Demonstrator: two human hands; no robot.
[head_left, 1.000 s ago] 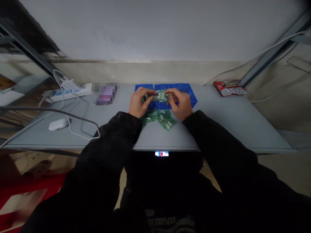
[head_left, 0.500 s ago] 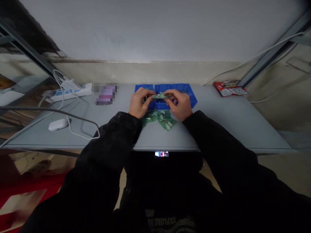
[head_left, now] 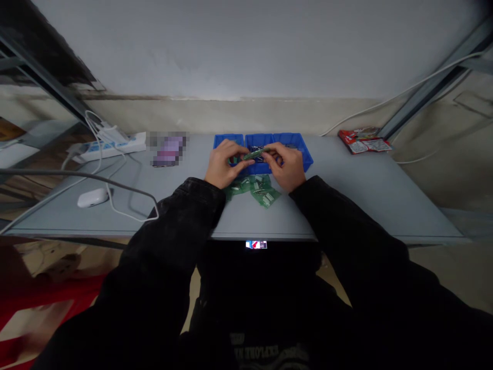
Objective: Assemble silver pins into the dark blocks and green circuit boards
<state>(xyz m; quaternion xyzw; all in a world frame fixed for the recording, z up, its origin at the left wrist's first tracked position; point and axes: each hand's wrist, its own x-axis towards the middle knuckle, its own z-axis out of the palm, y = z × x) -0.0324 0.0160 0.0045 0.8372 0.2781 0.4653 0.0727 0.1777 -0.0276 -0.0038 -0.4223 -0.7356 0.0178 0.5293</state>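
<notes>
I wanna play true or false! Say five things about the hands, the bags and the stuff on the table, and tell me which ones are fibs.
1. The left hand and the right hand hold the same little green bag. True.
2. The bins are yellow. False: they are blue bins.
3. Other green bags lie on the table. True.
4. The red packet is at the left end. False: the red packet lies toward the right end.
5. A small white case lies on the left side. True.
</notes>
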